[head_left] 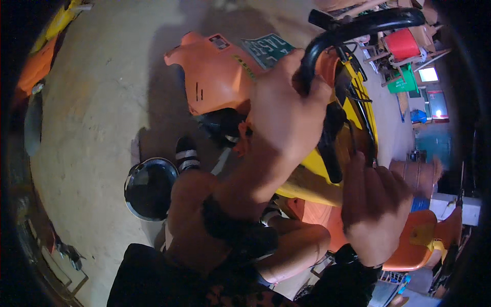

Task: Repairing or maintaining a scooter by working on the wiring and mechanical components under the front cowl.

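Fingers of my left hand (284,115) are closed round the base of a black curved handlebar (368,23), at the upper middle. Lower and to the right, my right hand (376,204) is closed, its fingers curled toward a thin dark rod (352,134) beside the handlebar stem. Its fingertips are partly hidden. A black grip (329,161) slants down between the hands. Yellow bodywork (318,162) lies under them. Left of my left hand is an orange plastic shell (217,79), with a green plate (270,48) behind it.
A dark round basin (152,189) stands on the concrete floor (87,112) beside my bent leg. An orange seat (411,250) is at lower right. Farther back right are a red bucket (401,43), a green bin (403,81) and a brown barrel (415,176).
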